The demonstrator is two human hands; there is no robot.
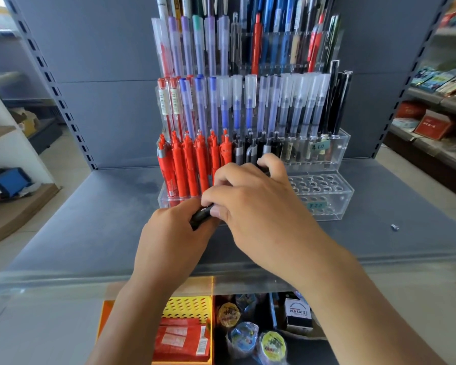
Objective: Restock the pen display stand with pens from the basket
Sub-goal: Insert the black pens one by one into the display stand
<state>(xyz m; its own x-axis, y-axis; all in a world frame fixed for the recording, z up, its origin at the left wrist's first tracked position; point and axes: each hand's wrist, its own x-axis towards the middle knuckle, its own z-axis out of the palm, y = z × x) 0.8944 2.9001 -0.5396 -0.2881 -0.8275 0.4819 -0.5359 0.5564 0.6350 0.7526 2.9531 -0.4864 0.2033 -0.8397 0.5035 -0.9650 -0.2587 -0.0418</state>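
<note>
Pen display stand (324, 204) at back edge of shelf (90, 233). Front tier: left holes hold red pens (184, 167), right holes empty. Left hand (169, 233) grips black pens (201, 216). Right hand (261, 206) pinches black pen (264, 170) at front tier. Estimate: half restocked.

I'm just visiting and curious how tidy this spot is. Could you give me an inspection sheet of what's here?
Surface: grey-blue shelf, stand on it.
Job's things: clear pen display stand, front row with red pens left, empty holes right; yellow basket below the shelf.
Clutter: small object on shelf, too small to identify.
Hands: left hand grips black pen; right hand pinches the same pen.
Cables: nothing seen.
Surroundings: tape rolls below; stocked shelves at right.
</note>
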